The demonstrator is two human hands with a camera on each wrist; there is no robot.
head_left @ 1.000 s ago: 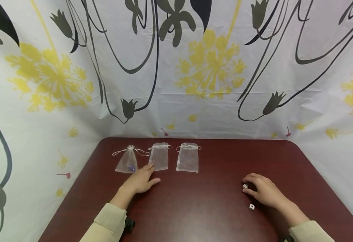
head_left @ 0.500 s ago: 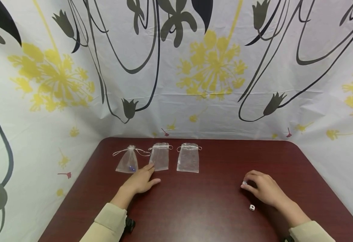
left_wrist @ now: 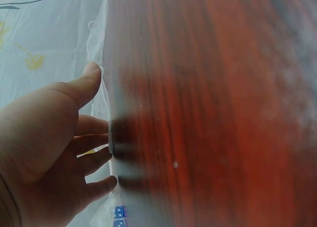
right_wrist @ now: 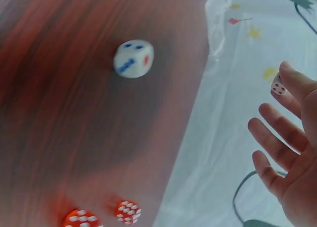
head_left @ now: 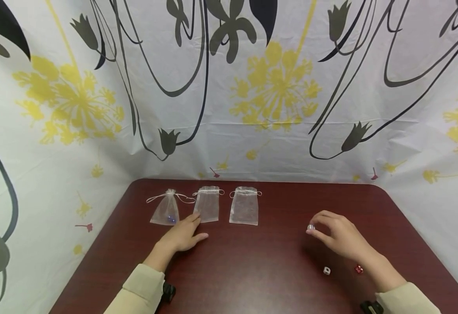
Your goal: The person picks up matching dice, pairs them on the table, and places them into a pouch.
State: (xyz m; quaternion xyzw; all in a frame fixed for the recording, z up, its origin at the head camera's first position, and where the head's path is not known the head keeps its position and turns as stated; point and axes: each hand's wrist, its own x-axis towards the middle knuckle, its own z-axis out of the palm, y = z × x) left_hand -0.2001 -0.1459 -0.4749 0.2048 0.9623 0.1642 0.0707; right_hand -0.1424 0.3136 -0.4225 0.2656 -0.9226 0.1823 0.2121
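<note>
In the head view my right hand pinches a small white die between thumb and index finger, above the table. The right wrist view shows red pips on this die, with the other fingers spread. Another white die lies on the table below that hand. My left hand rests with fingers extended at the lower edge of the middle sheer drawstring bag. To its left, a cinched drawstring bag contains blue dice. A third, flat drawstring bag lies to the right.
Red dice with white pips lie on the dark red-brown table; one red die shows beside my right wrist in the head view. A floral-print white curtain hangs behind and along the sides of the table.
My right hand has taken up the white die and moved away from me and to the left with it. A red die has come into view by the right wrist. The left hand stays put.
</note>
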